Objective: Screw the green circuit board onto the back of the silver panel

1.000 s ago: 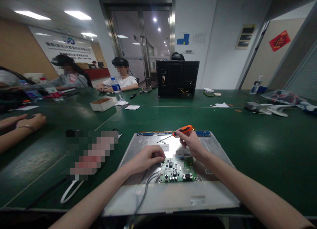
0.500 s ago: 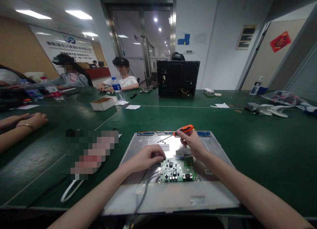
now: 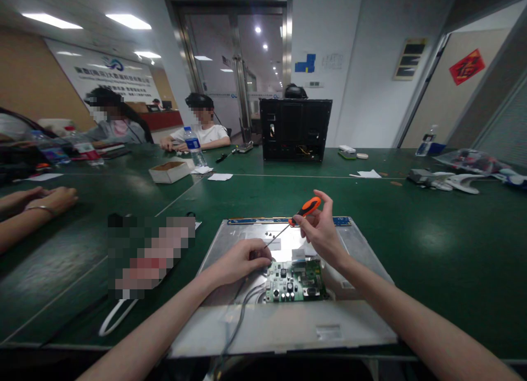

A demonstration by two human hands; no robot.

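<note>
A silver metal panel (image 3: 230,326) lies flat on the green table in front of me, with a small green circuit board (image 3: 294,282) near its middle. My left hand (image 3: 241,261) rests on the panel at the board's left edge, fingers curled down; what they pinch is hidden. My right hand (image 3: 321,231) grips an orange-handled screwdriver (image 3: 304,208), tilted so its tip points down-left toward my left fingers. Grey cables (image 3: 241,315) run from the board toward the panel's near edge. A blue strip (image 3: 255,221) lines the panel's far edge.
A black monitor housing (image 3: 295,129) stands upright at the far side. A small open box (image 3: 169,172), water bottle (image 3: 191,146) and paper scraps lie to the left. Two people sit far left; another person's hands (image 3: 49,197) rest on the table at left. Parts (image 3: 444,180) lie far right.
My right hand has lifted slightly and tilted the screwdriver steeper, handle up and tip lower toward my left fingers. My left hand stays put at the board's edge.
</note>
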